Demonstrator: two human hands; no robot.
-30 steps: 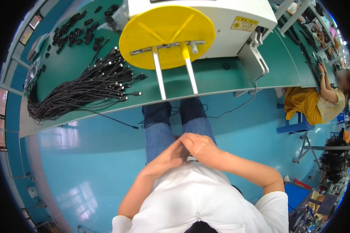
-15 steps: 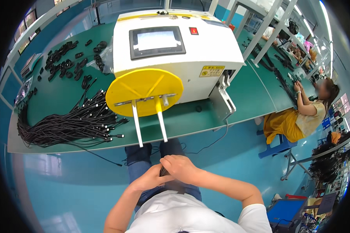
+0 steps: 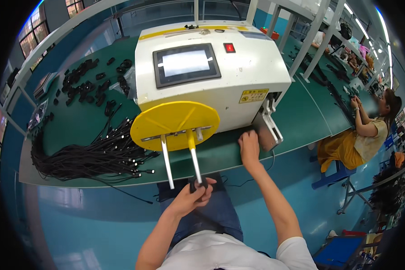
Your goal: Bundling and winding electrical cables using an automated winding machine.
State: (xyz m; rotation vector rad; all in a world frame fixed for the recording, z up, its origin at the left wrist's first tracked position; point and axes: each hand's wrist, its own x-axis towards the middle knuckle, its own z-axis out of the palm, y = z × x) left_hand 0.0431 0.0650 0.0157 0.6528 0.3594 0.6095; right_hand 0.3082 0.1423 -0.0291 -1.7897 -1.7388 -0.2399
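Note:
Below the front edge of the table, my left hand [image 3: 190, 199] is closed around a small black bundle [image 3: 194, 185], which looks like coiled cable; the fingers cover most of it. It is right at the tip of one of the two pale prongs [image 3: 195, 162] that stick out from a yellow disc [image 3: 175, 123]. My right hand [image 3: 249, 147] rests on the green tabletop, left of a metal bracket [image 3: 269, 132]. Its fingers are curled together and hide whatever is under them. The disc and bracket belong to a white machine [image 3: 211, 90] with a screen [image 3: 186, 65].
Left of the machine lies a large bundle of black cables [image 3: 85, 159] with light connector ends. Several small black pieces [image 3: 83, 81] are scattered behind it. A seated person [image 3: 369, 130] works at the far right. A loose cable end [image 3: 135, 198] hangs off the table's edge.
Both hands were together on the black bundle at my waist. My right hand has left it and reached forward onto the table; the left has moved up to the prong tip with the bundle.

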